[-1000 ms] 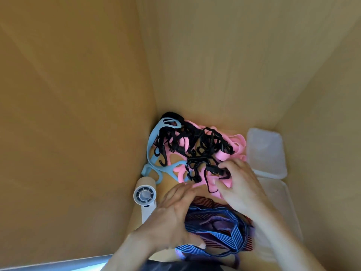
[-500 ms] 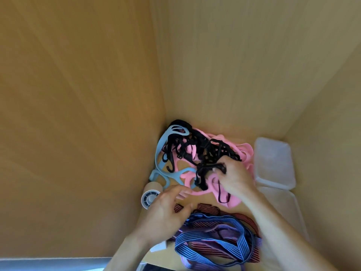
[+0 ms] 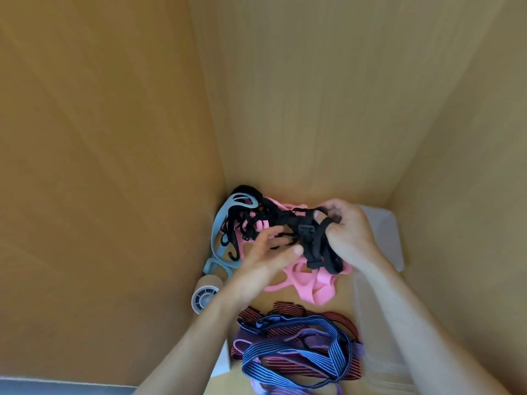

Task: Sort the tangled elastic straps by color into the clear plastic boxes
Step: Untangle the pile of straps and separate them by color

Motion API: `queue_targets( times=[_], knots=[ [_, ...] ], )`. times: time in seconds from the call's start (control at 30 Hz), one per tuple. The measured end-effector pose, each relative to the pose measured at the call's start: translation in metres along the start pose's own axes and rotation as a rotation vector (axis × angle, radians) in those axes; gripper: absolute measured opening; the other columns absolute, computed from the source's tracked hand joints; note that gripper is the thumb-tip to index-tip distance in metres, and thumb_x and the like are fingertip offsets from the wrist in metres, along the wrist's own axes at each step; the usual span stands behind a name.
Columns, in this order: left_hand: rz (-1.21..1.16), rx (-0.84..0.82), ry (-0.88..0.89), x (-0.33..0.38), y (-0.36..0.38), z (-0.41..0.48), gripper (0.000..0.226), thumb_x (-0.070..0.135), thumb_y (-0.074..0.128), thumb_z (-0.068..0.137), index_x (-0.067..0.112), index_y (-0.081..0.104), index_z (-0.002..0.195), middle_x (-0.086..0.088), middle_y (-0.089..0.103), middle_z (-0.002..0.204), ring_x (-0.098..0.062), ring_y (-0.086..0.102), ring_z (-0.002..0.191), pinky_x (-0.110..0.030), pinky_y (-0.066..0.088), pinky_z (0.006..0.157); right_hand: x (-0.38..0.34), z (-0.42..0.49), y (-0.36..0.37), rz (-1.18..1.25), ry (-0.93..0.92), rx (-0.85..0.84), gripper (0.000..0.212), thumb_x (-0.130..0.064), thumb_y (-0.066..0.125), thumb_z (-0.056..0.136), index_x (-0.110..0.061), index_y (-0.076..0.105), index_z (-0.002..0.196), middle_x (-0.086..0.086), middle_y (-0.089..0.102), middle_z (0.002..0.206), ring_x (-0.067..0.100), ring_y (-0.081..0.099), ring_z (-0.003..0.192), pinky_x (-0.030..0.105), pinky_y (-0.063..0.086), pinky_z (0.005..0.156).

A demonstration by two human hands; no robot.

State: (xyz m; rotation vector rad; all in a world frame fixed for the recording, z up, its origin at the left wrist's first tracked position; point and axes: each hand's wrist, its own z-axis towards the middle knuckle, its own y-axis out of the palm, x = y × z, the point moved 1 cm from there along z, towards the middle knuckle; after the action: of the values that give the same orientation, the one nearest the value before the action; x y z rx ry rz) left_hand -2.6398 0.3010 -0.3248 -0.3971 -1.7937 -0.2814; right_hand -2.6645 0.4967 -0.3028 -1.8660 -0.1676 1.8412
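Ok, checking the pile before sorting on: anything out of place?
A beige roll with a white spoked end lies on its side beside the light blue strap; it is no strap.

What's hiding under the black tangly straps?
Under the tangled black elastic straps, which the right hand grips, lie flat pink straps. A light blue strap pokes out on the left. Anything deeper under the pile is covered.
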Motion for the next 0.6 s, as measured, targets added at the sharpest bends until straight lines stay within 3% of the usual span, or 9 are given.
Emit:
queue_targets(
  times=[0.1, 0.17, 0.23, 0.33, 0.43, 0.53, 0.6],
  knots=[
    [0.008, -0.092, 0.002, 0.018, 0.016, 0.012, 0.058, 0.023, 0.080, 0.085, 0.016, 0.051, 0.135, -0.004, 0.062, 0.128, -0.008, 0.071, 0.099, -0.021, 0.056, 0.083, -0.009, -0.001, -0.001, 0.075, 0.019, -0.012, 0.010, -0.019, 0.070, 0.091, -0.028, 0.069, 0.085, -0.002, 0.073, 0.078, 0.011, 0.068, 0.068, 0.016, 0.050, 0.057],
    [0.092, -0.084, 0.005, 0.027, 0.023, 0.019, 0.041, 0.006, 0.072, 0.090, 0.008, 0.056, 0.127, -0.011, 0.065, 0.117, -0.010, 0.070, 0.084, -0.018, 0.055, 0.073, -0.016, 0.000, -0.005, 0.128, 0.039, -0.015, 0.007, -0.021, 0.072, 0.090, -0.027, 0.069, 0.086, -0.002, 0.073, 0.078, 0.018, 0.070, 0.073, 0.029, 0.055, 0.067],
    [0.126, -0.052, 0.027, 0.033, 0.022, 0.025, 0.026, 0.004, 0.065, 0.095, 0.005, 0.060, 0.120, -0.012, 0.065, 0.104, -0.014, 0.067, 0.082, -0.023, 0.055, 0.074, -0.021, 0.002, -0.012, 0.166, 0.047, -0.016, 0.005, -0.022, 0.072, 0.091, -0.026, 0.069, 0.089, -0.006, 0.073, 0.078, 0.018, 0.069, 0.073, 0.032, 0.054, 0.069],
    [0.097, -0.023, 0.074, 0.044, 0.012, 0.031, 0.007, 0.008, 0.058, 0.099, 0.011, 0.065, 0.101, -0.007, 0.065, 0.094, -0.018, 0.065, 0.087, -0.038, 0.056, 0.086, -0.027, 0.007, -0.025, 0.241, 0.063, -0.036, 0.006, -0.019, 0.072, 0.092, -0.023, 0.069, 0.092, -0.010, 0.071, 0.074, 0.006, 0.064, 0.062, 0.019, 0.050, 0.058],
    [-0.011, -0.030, 0.071, 0.058, 0.005, 0.034, 0.017, 0.011, 0.052, 0.102, 0.014, 0.064, 0.090, -0.003, 0.069, 0.086, -0.014, 0.069, 0.076, -0.028, 0.058, 0.069, -0.030, 0.010, -0.033, 0.308, 0.083, -0.059, 0.008, -0.012, 0.074, 0.090, -0.015, 0.068, 0.093, -0.008, 0.068, 0.068, 0.001, 0.055, 0.048, 0.014, 0.042, 0.046],
    [-0.105, 0.020, 0.038, 0.067, 0.000, 0.039, 0.019, 0.015, 0.048, 0.106, 0.013, 0.059, 0.090, -0.008, 0.068, 0.086, -0.020, 0.069, 0.073, -0.039, 0.063, 0.072, -0.027, 0.012, -0.038, 0.309, 0.105, -0.092, 0.017, -0.005, 0.076, 0.086, -0.017, 0.068, 0.095, -0.006, 0.072, 0.080, -0.004, 0.056, 0.048, 0.012, 0.041, 0.047],
    [-0.132, 0.064, 0.049, 0.071, -0.004, 0.041, 0.020, 0.018, 0.046, 0.107, 0.013, 0.058, 0.092, -0.012, 0.066, 0.087, -0.023, 0.070, 0.074, -0.036, 0.061, 0.068, -0.023, 0.013, -0.041, 0.274, 0.121, -0.140, 0.021, -0.003, 0.075, 0.086, -0.020, 0.068, 0.098, -0.003, 0.072, 0.089, -0.004, 0.059, 0.052, 0.012, 0.043, 0.051]
  ],
)
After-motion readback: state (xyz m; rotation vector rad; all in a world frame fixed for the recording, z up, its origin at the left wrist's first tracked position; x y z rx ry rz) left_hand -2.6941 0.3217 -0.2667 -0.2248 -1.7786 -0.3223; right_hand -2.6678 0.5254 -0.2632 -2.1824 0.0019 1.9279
